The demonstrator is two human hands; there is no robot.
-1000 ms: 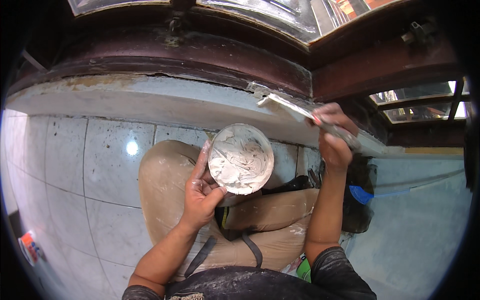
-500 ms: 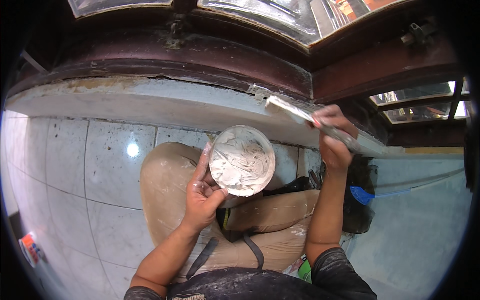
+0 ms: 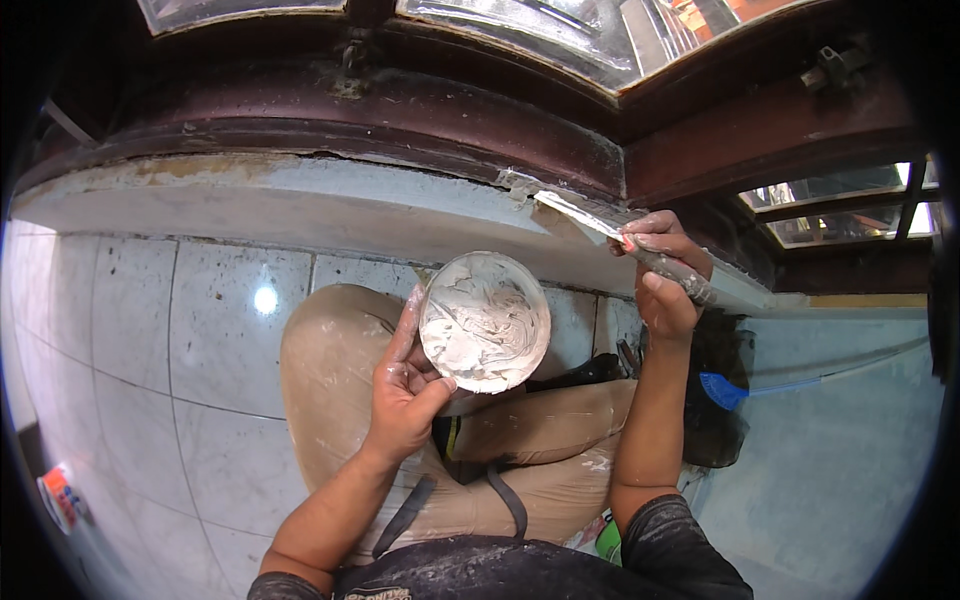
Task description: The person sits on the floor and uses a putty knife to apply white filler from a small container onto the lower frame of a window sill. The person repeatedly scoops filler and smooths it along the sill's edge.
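My left hand (image 3: 408, 385) grips a round tub (image 3: 546, 335) by its left side, tilted so its mouth faces me. Whitish putty (image 3: 485, 315), swirled and uneven, fills the tub. In my right hand (image 3: 672, 270) is a putty knife (image 3: 575, 212), its dark handle wrapped by my fingers. White putty coats the blade, which points up and left. The blade's tip lies against or just over the top of the low pale ledge (image 3: 400, 195), below the dark window frame. Grey filler (image 3: 520, 186) sits on the ledge beside that tip.
Dark reddish wooden frames (image 3: 460, 110) with glass panes rise behind the ledge and meet in a corner. White floor tiles (image 3: 230, 340) lie to the left. A blue brush (image 3: 722, 390) and a dark bag (image 3: 715, 435) are at right. A white-and-orange container (image 3: 62, 500) stands far left.
My right hand has turned the putty knife slightly, so its blade shows thinner and more edge-on at the ledge. The left hand and tub have stayed in place.
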